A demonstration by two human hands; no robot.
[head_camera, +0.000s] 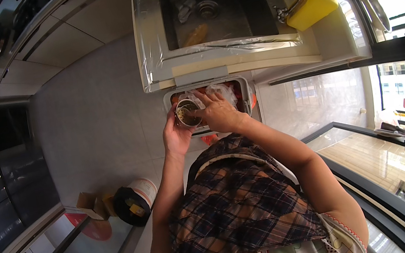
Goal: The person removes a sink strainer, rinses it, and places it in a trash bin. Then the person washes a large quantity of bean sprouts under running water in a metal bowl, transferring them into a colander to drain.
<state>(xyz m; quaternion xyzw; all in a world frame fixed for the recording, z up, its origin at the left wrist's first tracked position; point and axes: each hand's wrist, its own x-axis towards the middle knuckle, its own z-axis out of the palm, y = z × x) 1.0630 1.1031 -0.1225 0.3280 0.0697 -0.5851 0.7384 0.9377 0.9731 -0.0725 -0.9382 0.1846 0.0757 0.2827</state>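
My left hand [177, 132] is closed round a small round metal strainer cup [187, 107] with holes in its bottom, its open side turned up. The fingers of my right hand [220, 112] are spread, and one finger reaches into the cup over its rim; whether it touches the inside I cannot tell. Both hands are above a light-coloured bin [167, 102] at the foot of the counter. Inside the bin are crumpled clear plastic bags [224, 92] and reddish scraps, partly hidden by my hands.
Ahead stands a counter with a sink [226, 23] holding a grey cloth [187, 9] and a yellowish piece. A yellow pump bottle [310, 6] is beside the tap. Behind at left are a black-lined bucket [146, 195] and a cardboard box [91, 203]. Glass doors flank me.
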